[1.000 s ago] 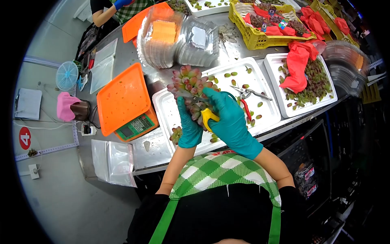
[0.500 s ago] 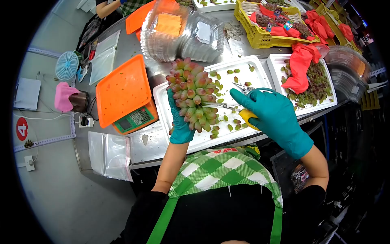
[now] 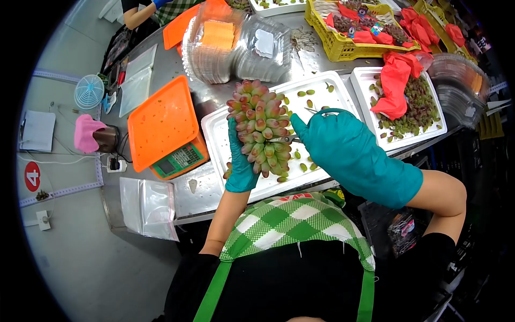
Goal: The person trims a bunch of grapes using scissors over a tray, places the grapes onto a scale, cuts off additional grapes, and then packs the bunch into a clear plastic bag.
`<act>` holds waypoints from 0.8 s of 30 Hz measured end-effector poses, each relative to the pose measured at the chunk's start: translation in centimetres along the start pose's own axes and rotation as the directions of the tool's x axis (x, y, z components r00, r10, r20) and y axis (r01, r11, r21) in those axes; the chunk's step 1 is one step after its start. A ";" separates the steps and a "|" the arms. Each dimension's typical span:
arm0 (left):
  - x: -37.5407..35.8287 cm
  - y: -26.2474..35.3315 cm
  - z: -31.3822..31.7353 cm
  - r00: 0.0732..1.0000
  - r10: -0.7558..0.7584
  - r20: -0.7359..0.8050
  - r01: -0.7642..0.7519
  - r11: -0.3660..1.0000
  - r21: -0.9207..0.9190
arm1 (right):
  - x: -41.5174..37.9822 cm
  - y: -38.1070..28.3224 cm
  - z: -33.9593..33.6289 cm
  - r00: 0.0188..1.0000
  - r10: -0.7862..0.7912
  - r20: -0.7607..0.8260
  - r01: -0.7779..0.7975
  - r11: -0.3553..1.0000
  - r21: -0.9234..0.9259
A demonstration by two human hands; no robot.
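Note:
A large bunch of reddish-green grapes (image 3: 262, 121) is held up over a white tray (image 3: 339, 95). My gloved left hand (image 3: 241, 173) supports it from the left side, with the fingers partly hidden behind it. My gloved right hand (image 3: 348, 150) is closed round a pair of scissors (image 3: 289, 138), whose metal blades reach in among the grapes on the right side of the bunch. The scissors' handle is hidden by the glove. Loose single grapes (image 3: 309, 103) lie scattered in the tray. A thin metal piece (image 3: 311, 110) shows beside the right hand.
An orange weighing scale (image 3: 163, 126) stands to the left. Behind the tray are stacked clear plastic boxes (image 3: 263, 59). On the right are a white box of small grapes (image 3: 418, 104) with red paper and a yellow crate (image 3: 343, 51). A co-worker's arm (image 3: 138, 16) shows at top left.
My right hand has moved left towards the bunch and turned, so the scissors' yellow handle no longer shows. The bunch has shifted slightly in my left hand.

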State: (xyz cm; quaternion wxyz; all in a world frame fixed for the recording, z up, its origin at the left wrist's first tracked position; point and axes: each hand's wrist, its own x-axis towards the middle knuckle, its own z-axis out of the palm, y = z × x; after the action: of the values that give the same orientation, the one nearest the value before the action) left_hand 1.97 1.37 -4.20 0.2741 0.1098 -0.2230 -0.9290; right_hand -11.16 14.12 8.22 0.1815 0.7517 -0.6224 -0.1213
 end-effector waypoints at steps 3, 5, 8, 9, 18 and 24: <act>0.0 0.0 0.1 1.000 -0.004 -0.010 0.004 1.000 0.011 | 0.2 -0.2 0.5 1.000 -0.010 0.008 0.010 1.000 -0.004; 0.0 0.0 0.1 1.000 -0.012 -0.014 0.012 1.000 0.012 | 0.2 0.0 0.6 1.000 -0.018 0.017 0.018 1.000 0.010; 0.1 0.0 0.1 1.000 -0.025 -0.019 0.025 1.000 0.009 | 0.2 0.3 0.6 1.000 -0.018 0.020 0.017 0.998 0.061; 0.1 0.0 0.0 0.999 -0.028 -0.022 0.028 1.000 0.007 | 0.2 0.3 0.7 1.000 -0.013 0.027 0.011 0.996 0.090; 0.0 0.2 0.6 0.999 -0.019 -0.046 0.021 0.999 0.031 | -0.2 0.4 1.1 0.999 -0.022 -0.046 0.023 1.000 0.020; 0.1 -0.2 -0.5 1.000 0.005 -0.017 -0.004 0.999 0.042 | -0.5 -0.6 0.6 0.993 0.033 -0.111 -0.032 0.999 0.017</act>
State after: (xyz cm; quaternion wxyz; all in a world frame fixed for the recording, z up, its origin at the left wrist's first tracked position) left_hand 1.92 1.30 -4.72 0.2757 0.1230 -0.2401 -0.9226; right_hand -10.97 14.66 7.44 0.2122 0.7484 -0.6243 -0.0713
